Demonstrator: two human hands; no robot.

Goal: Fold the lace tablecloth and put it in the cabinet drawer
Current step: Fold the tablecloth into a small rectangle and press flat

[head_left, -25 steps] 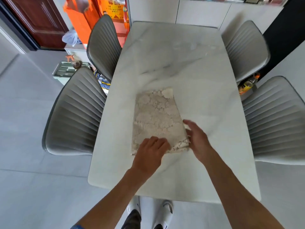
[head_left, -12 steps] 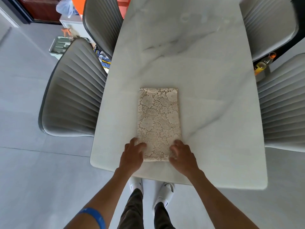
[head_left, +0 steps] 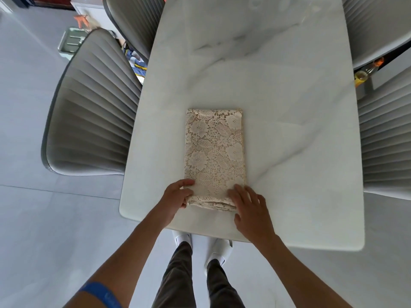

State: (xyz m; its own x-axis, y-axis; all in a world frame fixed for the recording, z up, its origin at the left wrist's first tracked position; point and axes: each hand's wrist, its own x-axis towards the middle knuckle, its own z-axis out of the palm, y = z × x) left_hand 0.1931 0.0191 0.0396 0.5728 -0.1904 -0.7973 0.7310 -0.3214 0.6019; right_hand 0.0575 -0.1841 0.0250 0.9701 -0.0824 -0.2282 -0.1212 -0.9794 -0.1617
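While I've got both hands at the near end of the lace tablecloth [head_left: 214, 152], I read this as the tail of the fold step: either one last fold or the pick-up.

Near to far, all rel. to the tablecloth:
- Left hand [head_left: 176, 196] at its near-left corner, fingers curled round the stacked edge, thumb on top. Looks like a pinch grip on the layers.
- Right hand [head_left: 251, 205] at its near-right corner, fingers spread and flat, palm down, pressing on cloth and table [head_left: 300, 134]. Not gripping anything.
- Tablecloth itself: narrow folded rectangle, several layers visible at the near edge, lying flat on the table just inside the table's near edge, long axis running away from me. Far end square, no loose flaps I can see.
- Grey ribbed chair [head_left: 89, 112] well left of it, another chair [head_left: 387, 141] well right. More chairs beyond the far end.

No cabinet or drawer in view, so stowing is not yet started.

Next move, my guess: bundle is long, so prob. one more fold, near end over to far end. Needs right hand to close on the corner to match the left, lift both corners evenly so layers don't slide. Lace is floppy, will sag if held by one edge. Then support from under and carry to the cabinet.
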